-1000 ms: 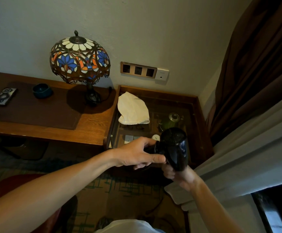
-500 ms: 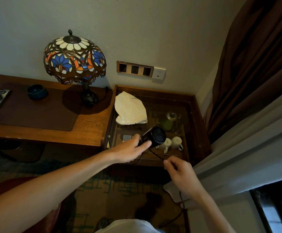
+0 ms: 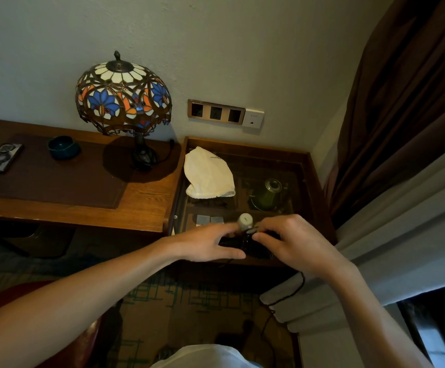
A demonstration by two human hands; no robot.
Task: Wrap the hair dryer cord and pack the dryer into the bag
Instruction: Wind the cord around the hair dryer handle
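The black hair dryer (image 3: 253, 248) lies low between my two hands over the front edge of the glass-topped side table (image 3: 319, 208), mostly hidden by my fingers. My left hand (image 3: 210, 245) grips its left part from the side. My right hand (image 3: 293, 243) is closed over its right part, pinching the black cord (image 3: 293, 292). That cord hangs below my right wrist and trails down to the floor. The white cloth bag (image 3: 208, 173) lies flat at the back left of the side table, apart from both hands.
A stained-glass lamp (image 3: 123, 102) stands on the wooden desk (image 3: 141, 205) to the left, with a dark bowl (image 3: 64, 147) and a remote (image 3: 2, 158). A green teapot (image 3: 267, 195) and white cup (image 3: 245, 221) show under the glass. Curtains (image 3: 402, 144) hang at right.
The dryer dropped from upright to lying low between my hands. My right hand moved up from the loose cord onto the dryer, and both hands closed in together.
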